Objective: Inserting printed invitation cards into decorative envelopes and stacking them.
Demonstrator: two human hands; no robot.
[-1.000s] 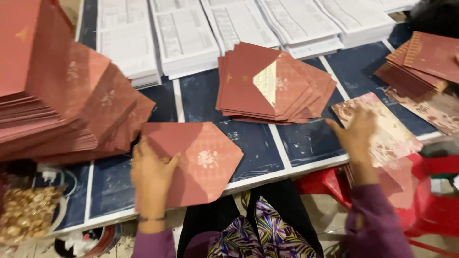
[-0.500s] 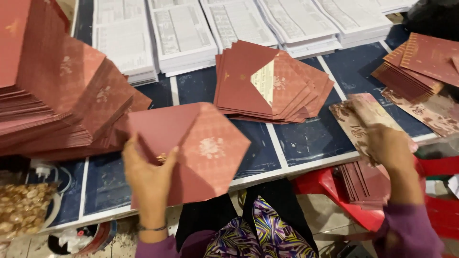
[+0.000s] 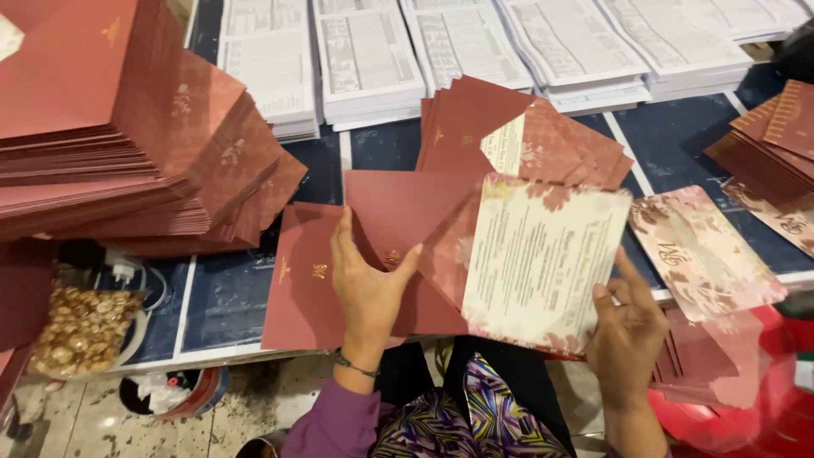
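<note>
Below the head camera, the left hand [image 3: 369,293] lies on a dark red envelope [image 3: 407,254] at the near edge of the table [image 3: 229,297], fingers spread flat on its face and thumb raised against the open flap; it presses rather than pinches. That envelope rests on another one like it, whose lower corner the wrist hides. The right hand [image 3: 632,335] holds a floral-bordered printed card [image 3: 538,259] by its lower right corner, thumb on the front, fingers curled behind and mostly out of sight. The card's left edge overlaps the envelope's flap; whether it has entered the pocket cannot be told.

Behind them sits a fanned pile of red envelopes [image 3: 526,127], its front covered by the card. A tall stack of red envelopes [image 3: 127,144] fills the left side, cut off by the frame's top and left edges. Stacks of white printed sheets [image 3: 475,42] run along the far side, their tops cropped. To the right lies a pink patterned card [image 3: 704,254], just beside the held one, and more red envelopes [image 3: 772,144] run off the right edge. A bag of golden bits [image 3: 80,331] at the lower left is too blurred to identify.
</note>
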